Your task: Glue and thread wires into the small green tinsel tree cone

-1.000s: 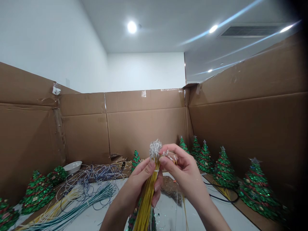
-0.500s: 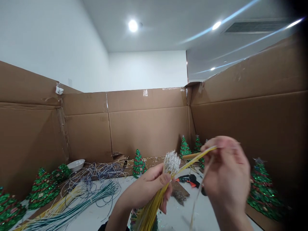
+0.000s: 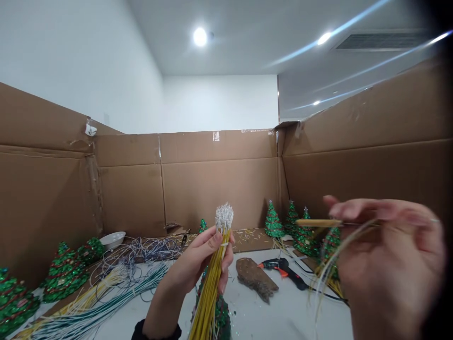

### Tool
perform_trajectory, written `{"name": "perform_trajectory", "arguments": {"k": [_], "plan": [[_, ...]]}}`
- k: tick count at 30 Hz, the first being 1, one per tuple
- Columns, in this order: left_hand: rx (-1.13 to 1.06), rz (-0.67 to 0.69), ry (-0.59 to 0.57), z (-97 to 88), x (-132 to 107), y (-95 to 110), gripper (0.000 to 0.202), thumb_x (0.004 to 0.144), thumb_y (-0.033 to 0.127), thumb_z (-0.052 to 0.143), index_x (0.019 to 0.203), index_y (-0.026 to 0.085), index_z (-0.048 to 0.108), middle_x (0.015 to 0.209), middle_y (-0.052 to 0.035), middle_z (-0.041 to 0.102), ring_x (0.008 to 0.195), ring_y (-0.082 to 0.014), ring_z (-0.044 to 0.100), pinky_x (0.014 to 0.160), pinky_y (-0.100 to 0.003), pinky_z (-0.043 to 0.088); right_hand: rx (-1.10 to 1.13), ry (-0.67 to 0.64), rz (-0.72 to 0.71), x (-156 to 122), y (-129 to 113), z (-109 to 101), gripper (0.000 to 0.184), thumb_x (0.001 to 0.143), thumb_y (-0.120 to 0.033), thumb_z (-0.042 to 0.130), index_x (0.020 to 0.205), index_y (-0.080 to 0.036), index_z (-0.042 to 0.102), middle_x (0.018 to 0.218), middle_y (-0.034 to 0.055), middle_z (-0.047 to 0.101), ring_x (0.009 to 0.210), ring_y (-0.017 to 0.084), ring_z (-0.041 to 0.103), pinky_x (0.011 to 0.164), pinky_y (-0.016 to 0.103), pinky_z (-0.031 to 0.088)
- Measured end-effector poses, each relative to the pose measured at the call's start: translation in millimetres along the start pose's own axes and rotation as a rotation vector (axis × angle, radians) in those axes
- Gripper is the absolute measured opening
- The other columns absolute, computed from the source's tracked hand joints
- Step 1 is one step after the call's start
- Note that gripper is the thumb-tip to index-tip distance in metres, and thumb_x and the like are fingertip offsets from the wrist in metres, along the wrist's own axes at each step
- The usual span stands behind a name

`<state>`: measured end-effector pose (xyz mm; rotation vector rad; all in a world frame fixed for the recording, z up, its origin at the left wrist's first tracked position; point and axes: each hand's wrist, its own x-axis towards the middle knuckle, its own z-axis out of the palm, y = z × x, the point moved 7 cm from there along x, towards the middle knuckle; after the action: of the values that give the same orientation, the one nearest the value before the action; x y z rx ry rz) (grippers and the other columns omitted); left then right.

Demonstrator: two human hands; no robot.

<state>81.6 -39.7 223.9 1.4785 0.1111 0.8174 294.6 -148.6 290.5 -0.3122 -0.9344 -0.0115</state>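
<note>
Yellow wire is what we're handling here: a thick, straight bundle of yellow wires with clustered white tips (image 3: 208, 288), held near the middle of the scene, above the white tabletop (image 3: 283, 316). Our left hand (image 3: 203, 255) is wrapped snugly around it, thumb on the near side just below the tips. A second ago both our hands were on it; now our right hand (image 3: 392, 255) has swung well off to the right, so the left carries the bundle alone and those strands have come free of it. The right is half curled, with a few thin pale and yellowish strands (image 3: 320, 283) dangling from it and a slim tan stick (image 3: 316, 223) poking out leftward. It's pretty blurred, so we can't say which fingers pinch what. The bundle looks tidy: slightly tilted, tips packed tight, a pale band (image 3: 224, 244) cinched around its neck.
</note>
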Motion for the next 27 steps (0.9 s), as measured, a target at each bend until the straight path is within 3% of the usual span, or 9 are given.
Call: {"name": "perform_trajectory", "arguments": {"k": [2,4,7,9,12,17,23,27], "plan": [[-0.026,0.013,-0.009,5.3,-1,3,0.028,0.091,0.044,0.044,0.094,0.017,0.049,0.059,0.0043,0.052,0.038,-0.0083,0.056,0.038,-0.017,0.044,0.046,-0.145,0.167,-15,10,28,0.021,0.088,-0.035,0.051,0.072,-0.023,0.052,0.056,-0.0053,0.038,0.046,0.008,0.036,0.042,0.02,0.036],[-0.033,0.02,-0.005,7.7,-1,5,0.028,0.09,0.044,0.045,0.093,0.016,0.049,0.058,0.0044,0.051,0.038,-0.0079,0.055,0.038,-0.016,0.043,-0.017,-0.338,0.311,-36,19,53,0.023,0.089,-0.039,0.05,0.074,-0.022,0.055,0.054,-0.0062,0.034,0.044,0.007,0.028,0.037,0.017,0.025],[-0.025,0.021,-0.006,8.4,-2,5,0.028,0.091,0.044,0.044,0.095,0.017,0.049,0.058,0.0045,0.052,0.039,-0.0081,0.056,0.037,-0.016,0.042,-0.132,-0.547,0.403,-65,26,79,0.016,0.085,-0.039,0.055,0.086,-0.023,0.059,0.053,-0.0076,0.032,0.043,0.006,0.024,0.036,0.018,0.019],[-0.02,0.027,-0.017,9.0,-3,4,0.027,0.091,0.044,0.045,0.096,0.017,0.049,0.059,0.0047,0.052,0.039,-0.0086,0.057,0.037,-0.016,0.042,-0.172,-0.601,0.418,-76,28,89,0.016,0.081,-0.036,0.06,0.092,-0.024,0.059,0.052,-0.0093,0.025,0.042,0.006,0.02,0.036,0.019,0.018],[0.002,0.035,-0.01,10.3,-4,4,0.025,0.091,0.042,0.045,0.098,0.017,0.049,0.06,0.0044,0.052,0.041,-0.0089,0.057,0.037,-0.016,0.042,-0.21,-0.573,0.401,-81,30,95,0.017,0.08,-0.033,0.062,0.094,-0.024,0.06,0.05,-0.0103,0.019,0.042,0.006,0.018,0.037,0.019,0.018],[0.062,0.043,0.034,15.1,-3,5,0.028,0.091,0.04,0.046,0.108,0.017,0.049,0.064,0.0033,0.053,0.044,-0.0088,0.057,0.043,-0.018,0.046,-0.225,-0.475,0.36,-84,30,91,0.014,0.08,-0.031,0.063,0.093,-0.025,0.06,0.046,-0.0108,0.027,0.036,0.006,0.025,0.033,0.018,0.021],[0.115,0.064,0.095,21.6,0,9,0.028,0.09,0.043,0.047,0.098,0.016,0.051,0.064,0.0031,0.053,0.043,-0.0077,0.055,0.043,-0.018,0.045,-0.247,-0.421,0.217,-84,25,87,0.012,0.079,-0.026,0.064,0.091,-0.025,0.063,0.061,-0.0049,0.054,0.037,0.005,0.041,0.034,0.019,0.035],[0.142,0.056,0.133,20.4,1,9,0.027,0.09,0.041,0.047,0.102,0.017,0.051,0.065,0.0032,0.053,0.044,-0.008,0.056,0.044,-0.019,0.045,-0.146,-0.465,0.369,-85,34,90,0.01,0.081,-0.028,0.062,0.088,-0.025,0.057,0.054,-0.0071,0.054,0.036,0.008,0.05,0.032,0.018,0.038]]}}
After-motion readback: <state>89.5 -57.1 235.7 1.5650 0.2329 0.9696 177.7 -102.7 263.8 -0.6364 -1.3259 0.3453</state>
